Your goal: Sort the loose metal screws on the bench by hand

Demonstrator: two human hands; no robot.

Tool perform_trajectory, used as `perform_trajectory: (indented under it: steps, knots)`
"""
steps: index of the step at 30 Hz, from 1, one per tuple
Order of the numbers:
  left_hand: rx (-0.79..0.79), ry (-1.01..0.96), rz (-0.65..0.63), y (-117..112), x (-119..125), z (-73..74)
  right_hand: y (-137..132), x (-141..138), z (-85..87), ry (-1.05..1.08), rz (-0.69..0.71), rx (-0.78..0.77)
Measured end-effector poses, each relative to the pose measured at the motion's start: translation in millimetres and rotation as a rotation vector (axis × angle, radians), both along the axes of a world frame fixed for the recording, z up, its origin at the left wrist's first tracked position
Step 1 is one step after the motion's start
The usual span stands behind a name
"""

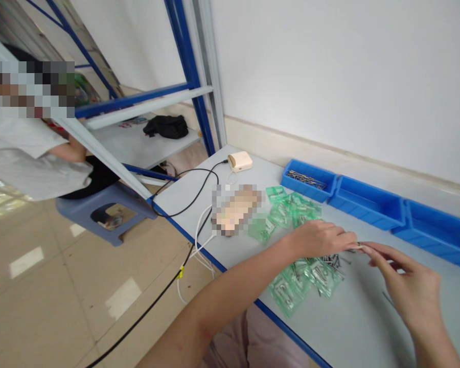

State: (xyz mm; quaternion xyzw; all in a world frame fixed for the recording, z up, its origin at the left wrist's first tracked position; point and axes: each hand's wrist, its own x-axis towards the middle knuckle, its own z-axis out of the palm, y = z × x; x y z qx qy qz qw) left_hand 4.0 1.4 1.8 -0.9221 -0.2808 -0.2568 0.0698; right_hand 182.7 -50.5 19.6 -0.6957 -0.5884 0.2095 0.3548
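My left hand (325, 238) and my right hand (408, 276) meet over the table, fingertips pinched together. Between them shows a sliver of something small and dark, too little of it to name. Beneath my left hand lies a loose pile of metal screws (333, 261), partly hidden by the hand. Small green-tinted clear plastic bags (287, 291) with screws inside lie in front of the pile, near the table edge. More such green bags (279, 212) are heaped behind my left forearm.
Three blue bins line the wall: the left bin (308, 191) holds long thin metal pieces, beside a middle bin (368, 214) and a right bin (437, 245). A blurred-out phone-like object (237, 209), a cream power bank (240, 161) and cables lie left. A person sits on a stool (103, 204).
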Motion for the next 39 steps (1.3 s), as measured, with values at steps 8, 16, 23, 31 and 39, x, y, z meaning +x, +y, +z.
perform_trajectory:
  steps: [8, 16, 23, 31, 39]
  knots:
    - [-0.001, 0.006, -0.040, -1, -2, 0.9, 3, 4, -2.8, 0.009, 0.098, -0.016]
    - [0.045, -0.005, -0.005, 0, 0, -3.6, 3, 3, -1.8, -0.015, 0.095, -0.004]
    - [0.038, 0.014, -0.029, -3, -5, -3.3, 5, 6, -4.6, -0.115, 0.164, -0.095]
    - [-0.104, -0.070, 0.430, 53, -53, 42.5, 5, 0, -13.2, -0.251, 0.230, -0.141]
    - [-0.037, -0.198, 0.763, 77, -61, 64.4, 11, 9, -34.2, -0.340, 0.490, 0.111]
